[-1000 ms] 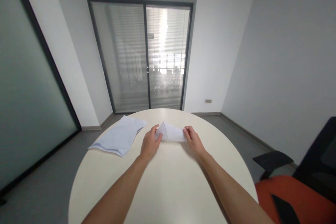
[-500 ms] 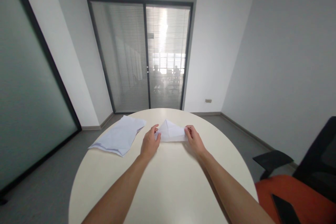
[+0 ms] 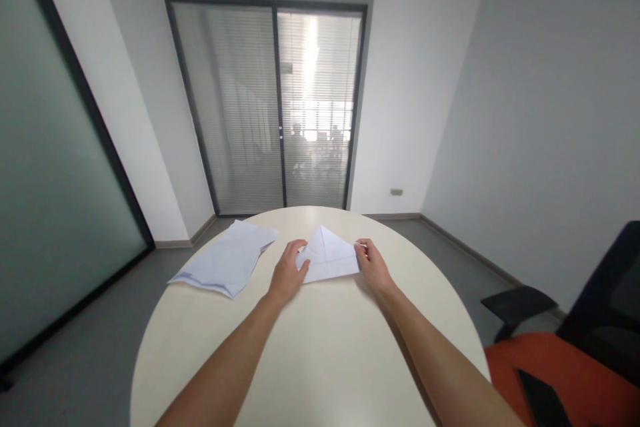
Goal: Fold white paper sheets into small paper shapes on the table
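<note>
A sheet of white paper folded into a peaked triangle with a straight band along its lower edge (image 3: 327, 257) is over the middle of the table, its point away from me. My left hand (image 3: 289, 272) is at its left end, thumb on the near face and index finger curved around behind; the other fingers are partly hidden. The right corner is pinched between the thumb and fingers of my right hand (image 3: 372, 265). Left of my left hand lies a loose stack of white paper sheets (image 3: 225, 257), slightly creased and uneven at the edges.
The round cream table (image 3: 320, 353) extends under both forearms. On the right stands an orange-seated chair (image 3: 580, 380) with a black armrest (image 3: 520, 307) and a dark flat object (image 3: 543, 400) on the seat. Beyond the table is a glass door with blinds (image 3: 280, 113).
The folded paper has tilted so more of its face shows, its left end lower and nearer me. My left hand's fingers have shifted on its edge; the right hand has barely moved.
</note>
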A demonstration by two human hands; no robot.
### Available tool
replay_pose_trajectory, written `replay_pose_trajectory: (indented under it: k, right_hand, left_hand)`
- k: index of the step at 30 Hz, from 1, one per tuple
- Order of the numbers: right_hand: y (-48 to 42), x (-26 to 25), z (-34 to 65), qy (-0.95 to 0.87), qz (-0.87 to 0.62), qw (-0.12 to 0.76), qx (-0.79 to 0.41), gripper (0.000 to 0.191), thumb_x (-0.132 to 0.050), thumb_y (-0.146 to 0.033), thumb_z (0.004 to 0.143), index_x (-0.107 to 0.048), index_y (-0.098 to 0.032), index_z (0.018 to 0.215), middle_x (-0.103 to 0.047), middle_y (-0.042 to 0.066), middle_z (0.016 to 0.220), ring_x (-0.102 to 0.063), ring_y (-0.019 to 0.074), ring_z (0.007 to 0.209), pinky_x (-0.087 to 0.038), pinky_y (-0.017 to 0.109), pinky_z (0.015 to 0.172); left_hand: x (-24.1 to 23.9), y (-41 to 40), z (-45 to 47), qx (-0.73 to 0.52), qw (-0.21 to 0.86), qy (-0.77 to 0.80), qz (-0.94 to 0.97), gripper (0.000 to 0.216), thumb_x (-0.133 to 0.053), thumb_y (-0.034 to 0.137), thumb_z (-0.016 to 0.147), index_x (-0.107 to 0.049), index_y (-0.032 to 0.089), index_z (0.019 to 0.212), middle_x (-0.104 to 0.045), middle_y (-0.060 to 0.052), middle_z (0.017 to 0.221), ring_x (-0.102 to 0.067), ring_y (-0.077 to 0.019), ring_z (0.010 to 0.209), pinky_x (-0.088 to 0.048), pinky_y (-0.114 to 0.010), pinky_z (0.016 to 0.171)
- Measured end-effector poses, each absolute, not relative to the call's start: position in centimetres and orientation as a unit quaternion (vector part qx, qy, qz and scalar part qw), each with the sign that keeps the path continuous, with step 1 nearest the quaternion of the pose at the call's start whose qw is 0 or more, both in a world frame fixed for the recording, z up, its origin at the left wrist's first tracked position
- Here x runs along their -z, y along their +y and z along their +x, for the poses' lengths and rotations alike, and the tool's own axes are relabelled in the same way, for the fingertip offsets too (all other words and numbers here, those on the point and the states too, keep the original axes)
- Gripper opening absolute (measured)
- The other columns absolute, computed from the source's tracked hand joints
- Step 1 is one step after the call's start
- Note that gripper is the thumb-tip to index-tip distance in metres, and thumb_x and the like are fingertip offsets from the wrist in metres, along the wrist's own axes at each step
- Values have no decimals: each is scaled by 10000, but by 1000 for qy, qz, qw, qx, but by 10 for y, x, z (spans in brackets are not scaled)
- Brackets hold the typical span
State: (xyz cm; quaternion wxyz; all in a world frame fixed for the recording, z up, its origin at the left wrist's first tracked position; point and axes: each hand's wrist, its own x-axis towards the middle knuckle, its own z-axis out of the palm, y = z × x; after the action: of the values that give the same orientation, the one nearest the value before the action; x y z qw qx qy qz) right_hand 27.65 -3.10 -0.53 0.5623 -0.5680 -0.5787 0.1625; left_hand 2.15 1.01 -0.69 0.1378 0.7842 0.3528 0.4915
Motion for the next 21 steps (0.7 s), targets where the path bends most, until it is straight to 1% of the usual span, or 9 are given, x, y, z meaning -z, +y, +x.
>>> replay_pose_trajectory:
  k: [6, 8, 10, 11, 13, 15, 16, 18, 21]
  right_hand:
    - [-29, 11, 279, -596, -559, 549, -178, 330, -432, -516, 926, -518, -219, 1042, -549, -4, 746, -537, 176, 676, -435, 276, 591]
    - [-30, 9, 279, -604, -552, 550, -169, 297, -458, -485, 912, -522, -226, 1043, -565, 1, 761, -548, 182, 699, -453, 288, 621]
    - [-31, 6, 278, -610, -540, 556, -164, 290, -482, -477, 904, -536, -230, 1047, -623, 32, 842, -586, 197, 772, -485, 315, 690]
    - [-32, 4, 278, -614, -534, 556, -166, 290, -489, -478, 905, -548, -232, 1045, -650, 50, 894, -606, 206, 817, -497, 334, 737]
    - [-34, 0, 278, -623, -526, 552, -173, 287, -502, -485, 909, -578, -231, 1019, -682, 77, 982, -631, 226, 900, -500, 370, 826]
    - [-36, -1, 279, -626, -528, 546, -176, 294, -519, -501, 906, -597, -226, 974, -693, 85, 997, -637, 237, 931, -493, 391, 870]
    - [-35, -1, 279, -623, -530, 547, -178, 303, -527, -510, 901, -601, -223, 962, -694, 84, 982, -637, 238, 923, -493, 392, 866]
    - [-34, 1, 281, -613, -532, 556, -183, 322, -544, -517, 888, -602, -216, 986, -687, 72, 933, -631, 228, 875, -496, 374, 820]
    - [-31, 7, 283, -599, -527, 569, -200, 386, -548, -516, 883, -562, -214, 1122, -630, 7, 763, -588, 190, 711, -475, 317, 670]
  left_hand:
    - [11, 15, 20, -485, 126, 365, 785, 422, -523, 66, 850, -525, 223, 1242, -594, -69, 1256, -568, -202, 1181, -465, -382, 1047]
    - [10, 15, 20, -492, 118, 379, 775, 408, -514, 82, 876, -527, 221, 1259, -626, -69, 1202, -593, -204, 1129, -476, -389, 1023]
    - [9, 16, 19, -503, 104, 391, 764, 390, -509, 102, 901, -534, 218, 1272, -655, -65, 1132, -616, -205, 1065, -489, -389, 988]
    - [8, 16, 18, -504, 94, 393, 764, 363, -508, 107, 908, -553, 217, 1251, -667, -60, 1098, -622, -207, 1037, -491, -390, 975]
    - [7, 15, 17, -495, 70, 390, 773, 268, -508, 113, 916, -613, 218, 1139, -685, -51, 1047, -625, -214, 1009, -485, -398, 967]
    - [6, 15, 16, -486, 59, 390, 780, 189, -513, 133, 924, -640, 215, 1038, -696, -49, 1021, -624, -221, 1002, -482, -403, 962]
    - [6, 15, 16, -486, 63, 393, 778, 169, -517, 148, 928, -642, 214, 1020, -699, -51, 1021, -625, -223, 1004, -485, -401, 957]
    - [7, 16, 17, -494, 86, 404, 765, 168, -528, 174, 931, -635, 215, 1055, -701, -55, 1048, -633, -219, 1011, -498, -387, 942]
    - [9, 16, 18, -505, 124, 416, 746, 230, -547, 193, 926, -608, 224, 1145, -704, -56, 1074, -652, -207, 1008, -515, -368, 919]
